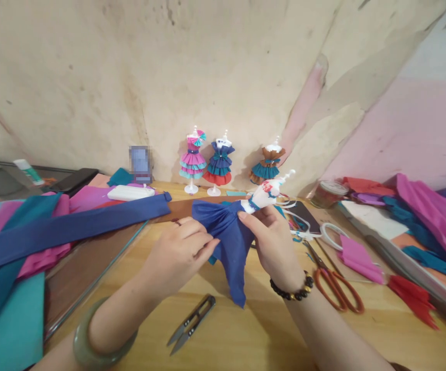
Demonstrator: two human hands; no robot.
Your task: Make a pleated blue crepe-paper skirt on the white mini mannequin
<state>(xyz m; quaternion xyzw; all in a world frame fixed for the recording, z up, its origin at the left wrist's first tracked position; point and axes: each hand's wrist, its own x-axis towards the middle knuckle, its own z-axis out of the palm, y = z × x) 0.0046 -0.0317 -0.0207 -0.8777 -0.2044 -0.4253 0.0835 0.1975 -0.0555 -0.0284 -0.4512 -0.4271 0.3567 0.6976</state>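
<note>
- A green bangle (81, 341) circled the left wrist, close to the camera; a beaded bracelet (292, 295) was on the right.
- The left hand (178, 252) had curled fingers, the tips close together beside the blue cloth (234, 252) (whether they pinched anything, I could not tell).
- The right hand (275, 242) was closed around the gathered top of that cloth, thumb pressed near the waist of a tilted white dress form (263, 195).
- The cloth and right hand hid the form's lower part; its beaded tip pointed up and right, above the table (246, 335).
- Snips (199, 324) lay below the hands, and orange-handled scissors (327, 273) lay right of the bracelet.
- Behind stood three small forms in a pink dress (193, 157), a blue dress (221, 162) and a brown dress (272, 159) (the last partly blocked by the held form).
- A long blue strip (72, 226) crossed the fabric pile at left; a jar (328, 193) stood at right, near more fabric (431, 221).
</note>
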